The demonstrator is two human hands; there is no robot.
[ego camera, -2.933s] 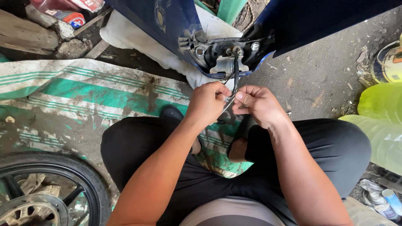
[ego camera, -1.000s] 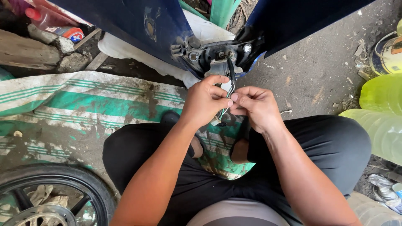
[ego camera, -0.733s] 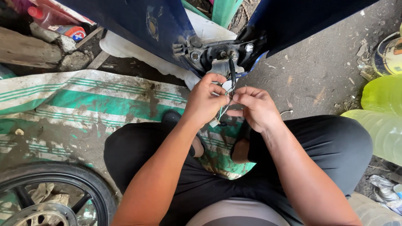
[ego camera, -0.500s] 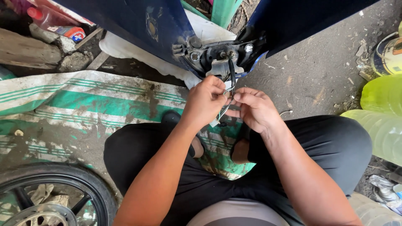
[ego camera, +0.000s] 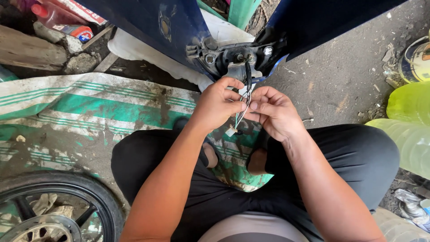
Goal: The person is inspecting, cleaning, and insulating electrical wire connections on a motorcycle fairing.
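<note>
We note both hands meeting just below the black bracket [ego camera: 237, 56] fixed between two dark blue body panels [ego camera: 152, 27]. The left hand [ego camera: 217, 107] pinches a thin bundle of wires [ego camera: 241, 114] between thumb and fingers. The right hand [ego camera: 275, 112] grips the same wires from the opposite side, fingertips touching those of the left. The wires hang from a black cable [ego camera: 247, 74] running out of the bracket and end in a small white connector [ego camera: 231, 131] above our crossed legs. A striped green-and-white mat [ego camera: 89, 107] covers the ground; a wheel [ego camera: 49, 210] lies at lower left, yellow-green bottles [ego camera: 410, 116] at right.
</note>
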